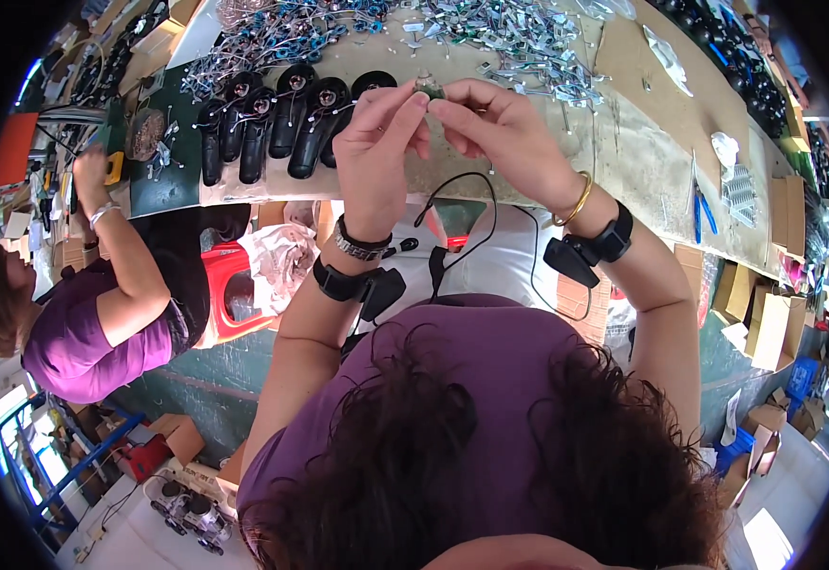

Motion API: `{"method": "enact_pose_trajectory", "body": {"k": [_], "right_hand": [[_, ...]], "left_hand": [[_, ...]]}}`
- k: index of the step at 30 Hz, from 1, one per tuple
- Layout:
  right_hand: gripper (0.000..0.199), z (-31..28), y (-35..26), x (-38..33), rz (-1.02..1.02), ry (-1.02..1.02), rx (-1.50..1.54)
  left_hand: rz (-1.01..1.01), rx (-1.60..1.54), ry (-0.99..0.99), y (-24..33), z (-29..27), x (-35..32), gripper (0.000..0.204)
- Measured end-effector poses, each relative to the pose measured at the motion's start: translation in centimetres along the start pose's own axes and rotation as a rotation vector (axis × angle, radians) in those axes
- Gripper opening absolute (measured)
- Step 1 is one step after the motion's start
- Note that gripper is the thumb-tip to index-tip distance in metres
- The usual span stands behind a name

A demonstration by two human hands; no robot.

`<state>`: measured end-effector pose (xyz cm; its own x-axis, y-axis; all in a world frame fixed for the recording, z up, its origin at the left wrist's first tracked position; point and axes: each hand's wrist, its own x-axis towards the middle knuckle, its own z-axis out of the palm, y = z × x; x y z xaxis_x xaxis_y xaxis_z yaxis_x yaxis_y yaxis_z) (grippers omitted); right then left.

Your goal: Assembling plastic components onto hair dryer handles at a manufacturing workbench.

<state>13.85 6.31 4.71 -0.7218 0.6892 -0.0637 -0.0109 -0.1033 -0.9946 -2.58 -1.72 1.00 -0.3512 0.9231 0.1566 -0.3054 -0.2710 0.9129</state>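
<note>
Over the near part of the workbench [547, 161], both hands meet at one small dark green part with a shiny top [428, 87]; its exact kind is too small to make out. My left hand [374, 142] pinches it between thumb and fingers. From the other side, my right hand [505, 123] grips it with thumb and forefinger, its other fingers curled. Just left of my left hand lie several black handle-shaped housings [305, 142] with round heads, some showing coppery centres and thin white wires. My left fingers partly hide the rightmost ones.
Heaps of wired blue-and-white components [281, 38] and small circuit boards [500, 47] cover the bench's far side. Blue-handled pliers [701, 204] lie at the right. A co-worker [101, 313] works at the left, near a red stool [234, 290]. Cardboard boxes [761, 318] stand at right.
</note>
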Motion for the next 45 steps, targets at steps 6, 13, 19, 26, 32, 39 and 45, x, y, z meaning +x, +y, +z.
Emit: {"method": "enact_pose_trajectory", "body": {"k": [6, 13, 19, 26, 32, 39, 45], "right_hand": [[0.022, -2.1, -0.9, 0.3, -0.085, 0.015, -0.21], [0.029, -4.0, -3.2, 1.7, -0.176, -0.079, -0.626], [0.031, -4.2, -4.2, 2.6, -0.13, -0.067, -0.735], [0.031, -3.3, -5.0, 2.5, -0.056, -0.058, -0.837], [0.028, -2.8, -1.1, 2.5, -0.296, -0.082, -0.825], [0.032, -4.8, 3.8, 6.5, -0.676, 0.241, -0.964], [0.035, -7.9, 4.4, 11.3, -0.472, 0.288, -0.928]], "left_hand": [[0.134, 0.117, -0.015, 0.5, 0.0, 1.0, 0.03], [0.11, 0.286, -0.175, 0.8, 0.1, 0.5, 0.038], [-0.46, -0.578, -0.126, 0.5, -0.1, 0.8, 0.044], [-0.566, -0.836, -0.132, 0.2, -0.1, 0.5, 0.044], [-0.398, -0.469, -0.091, 1.0, 0.3, 0.3, 0.043], [0.331, 0.669, -0.106, 2.4, 1.7, 2.3, 0.04], [0.539, 0.61, -0.629, 4.7, 9.6, 2.8, 0.042]]}}
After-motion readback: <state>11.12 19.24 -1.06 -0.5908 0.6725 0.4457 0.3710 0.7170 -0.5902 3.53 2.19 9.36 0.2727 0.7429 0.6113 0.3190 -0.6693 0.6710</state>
